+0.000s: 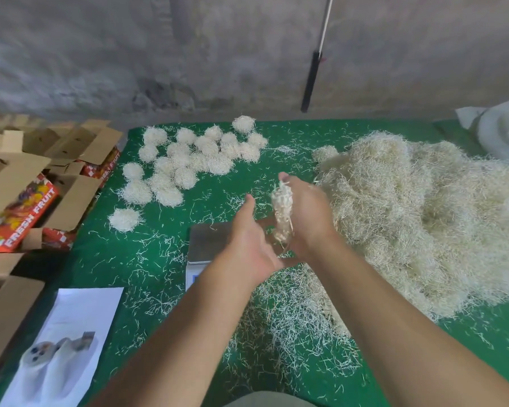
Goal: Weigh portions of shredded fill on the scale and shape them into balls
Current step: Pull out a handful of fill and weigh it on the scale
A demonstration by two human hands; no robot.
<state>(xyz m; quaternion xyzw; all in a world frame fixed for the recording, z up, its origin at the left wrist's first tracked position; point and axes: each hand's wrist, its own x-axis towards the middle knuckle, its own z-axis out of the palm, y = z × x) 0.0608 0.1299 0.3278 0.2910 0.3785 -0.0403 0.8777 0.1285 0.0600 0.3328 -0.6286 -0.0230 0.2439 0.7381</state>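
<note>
The right hand (303, 212) is gripping a small portion of shredded fill (282, 214), fingers curled round it, above the near-centre of the green table (159, 259), just over the scale (209, 242). The left hand (247, 239) is reaching in beside it with fingers straight and relaxed, holding nothing. To shape this well, the left palm is probably needing to cup the portion from the opposite side while both hands are rolling it (loose strands are hanging from the bottom and likely to shed). Tucking those ends inward is looking wise. Finished balls (188, 163) are lying far left; the loose pile (423, 218) is sitting right.
</note>
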